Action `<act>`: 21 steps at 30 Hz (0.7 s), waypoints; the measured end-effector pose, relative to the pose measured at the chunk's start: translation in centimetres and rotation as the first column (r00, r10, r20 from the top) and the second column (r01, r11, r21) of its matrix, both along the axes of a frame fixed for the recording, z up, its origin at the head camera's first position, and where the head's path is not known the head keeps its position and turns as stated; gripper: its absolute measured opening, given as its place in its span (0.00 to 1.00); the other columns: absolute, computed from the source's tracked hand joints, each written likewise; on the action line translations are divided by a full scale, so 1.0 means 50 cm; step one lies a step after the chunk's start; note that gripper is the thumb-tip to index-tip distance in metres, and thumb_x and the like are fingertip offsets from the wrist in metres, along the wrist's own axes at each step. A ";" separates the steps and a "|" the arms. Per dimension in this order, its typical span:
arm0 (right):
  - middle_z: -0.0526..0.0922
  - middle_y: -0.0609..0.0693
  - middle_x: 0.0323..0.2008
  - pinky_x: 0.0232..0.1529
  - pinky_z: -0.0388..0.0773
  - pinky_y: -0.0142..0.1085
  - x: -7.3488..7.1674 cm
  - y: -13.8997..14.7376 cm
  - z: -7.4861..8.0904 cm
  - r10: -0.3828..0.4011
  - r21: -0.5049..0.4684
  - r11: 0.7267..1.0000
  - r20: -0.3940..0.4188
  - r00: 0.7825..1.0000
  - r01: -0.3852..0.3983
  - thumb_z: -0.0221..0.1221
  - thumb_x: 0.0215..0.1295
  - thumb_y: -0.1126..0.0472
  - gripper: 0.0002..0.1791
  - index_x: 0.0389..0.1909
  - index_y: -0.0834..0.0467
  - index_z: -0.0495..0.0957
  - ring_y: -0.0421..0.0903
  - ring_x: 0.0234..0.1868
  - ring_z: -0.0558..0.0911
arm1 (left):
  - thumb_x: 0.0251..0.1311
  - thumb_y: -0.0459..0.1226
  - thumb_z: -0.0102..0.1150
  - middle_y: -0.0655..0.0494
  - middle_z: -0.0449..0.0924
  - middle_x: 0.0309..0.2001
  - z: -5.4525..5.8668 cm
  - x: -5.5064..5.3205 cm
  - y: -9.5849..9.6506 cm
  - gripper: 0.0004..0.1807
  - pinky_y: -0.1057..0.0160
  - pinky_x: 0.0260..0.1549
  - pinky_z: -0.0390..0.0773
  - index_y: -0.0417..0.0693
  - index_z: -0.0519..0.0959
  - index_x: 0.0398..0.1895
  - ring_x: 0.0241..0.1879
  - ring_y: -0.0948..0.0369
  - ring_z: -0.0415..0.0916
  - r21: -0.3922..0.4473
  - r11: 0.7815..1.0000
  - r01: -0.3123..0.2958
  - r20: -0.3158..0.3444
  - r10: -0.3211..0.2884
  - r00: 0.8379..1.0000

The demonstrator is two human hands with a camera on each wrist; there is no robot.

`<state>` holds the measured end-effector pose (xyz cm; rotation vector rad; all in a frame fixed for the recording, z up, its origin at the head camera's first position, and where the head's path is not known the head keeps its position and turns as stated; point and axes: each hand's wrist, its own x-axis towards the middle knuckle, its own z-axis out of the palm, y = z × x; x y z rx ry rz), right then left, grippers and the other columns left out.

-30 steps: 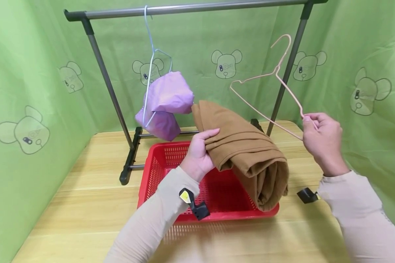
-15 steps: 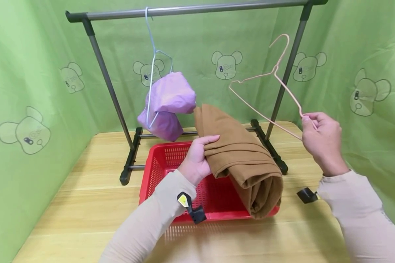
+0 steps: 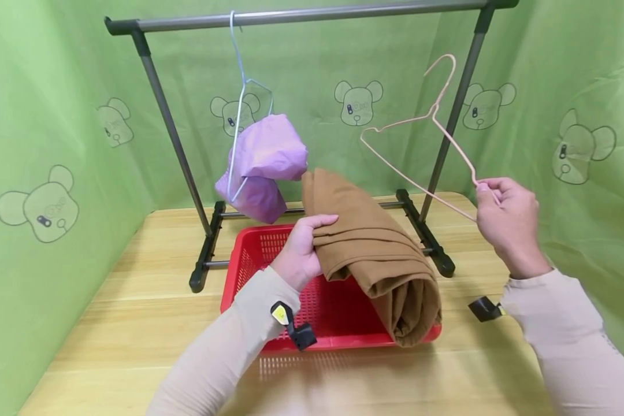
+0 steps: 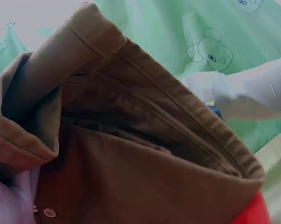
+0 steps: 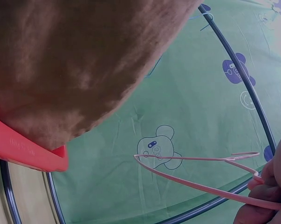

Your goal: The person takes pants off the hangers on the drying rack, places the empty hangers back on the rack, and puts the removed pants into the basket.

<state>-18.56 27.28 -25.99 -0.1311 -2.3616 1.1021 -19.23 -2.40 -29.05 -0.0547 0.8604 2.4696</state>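
While left hand [image 3: 299,252] grips it, brown cloth [image 3: 371,245] droops rightward; right hand [image 3: 511,224] pinches hanger [image 3: 434,108].

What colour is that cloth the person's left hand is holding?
The cloth is plain brown, showing best in the head view.

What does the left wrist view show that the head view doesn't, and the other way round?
Only the left wrist view shows the pale button on the brown garment.

Only the head view shows the right hand pinching the pink wire hanger, the clothes rack, and the purple cloth on its blue hanger.

Both show the brown garment, some of the left hand, part of the red basket, the right sleeve and the green curtain.
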 end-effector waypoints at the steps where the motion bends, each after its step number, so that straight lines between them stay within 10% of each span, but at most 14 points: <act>1: 0.73 0.45 0.23 0.11 0.62 0.30 0.000 0.000 0.000 0.001 -0.001 1.000 -0.001 1.000 -0.001 0.47 0.75 0.55 0.19 0.53 0.65 0.76 0.38 0.17 0.66 | 0.64 0.32 0.44 0.51 0.78 0.33 -0.001 -0.001 -0.003 0.05 0.63 0.34 0.81 0.39 0.70 0.37 0.32 0.59 0.79 -0.001 1.000 -0.003 0.003 0.003 1.000; 21: 0.72 0.45 0.23 0.10 0.62 0.30 -0.003 -0.001 -0.008 0.011 -0.016 1.000 0.012 1.000 -0.011 0.47 0.75 0.54 0.20 0.54 0.66 0.75 0.39 0.16 0.66 | 0.64 0.32 0.43 0.50 0.78 0.32 -0.009 -0.010 -0.053 0.05 0.64 0.33 0.81 0.40 0.70 0.37 0.31 0.59 0.79 -0.039 0.999 0.011 -0.002 -0.011 1.000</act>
